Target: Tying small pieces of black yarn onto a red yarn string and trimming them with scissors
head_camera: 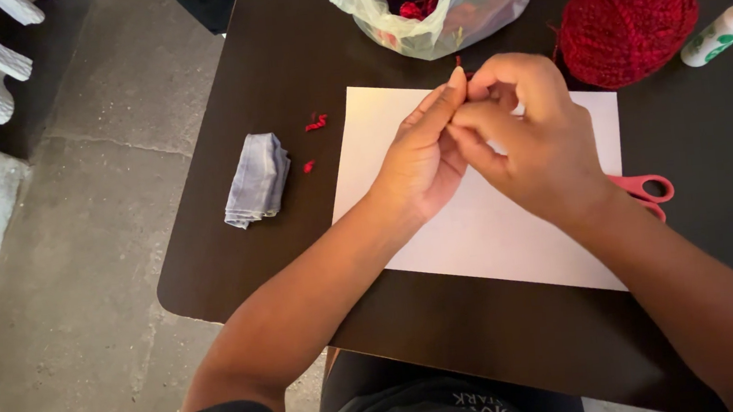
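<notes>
- left hand (420, 161) and right hand (523, 130) are pressing together over white paper (475, 232), pinching a red yarn bit (458, 62)
- red yarn ball (629, 22) and scissors (648, 190) are sitting just beside the paper

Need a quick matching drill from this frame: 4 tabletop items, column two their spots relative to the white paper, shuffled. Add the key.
Things:
1. folded grey cloth
2. ball of dark red yarn
3. pink-handled scissors
4. clear plastic bag of red yarn scraps

Places, relative to the white paper sheet:
A. beyond its far right corner
B. left of it, near the table edge
C. at its right edge, behind the right wrist
D. beyond its far edge, at the top of the view

Pairs: 1-B, 2-A, 3-C, 4-D
</notes>
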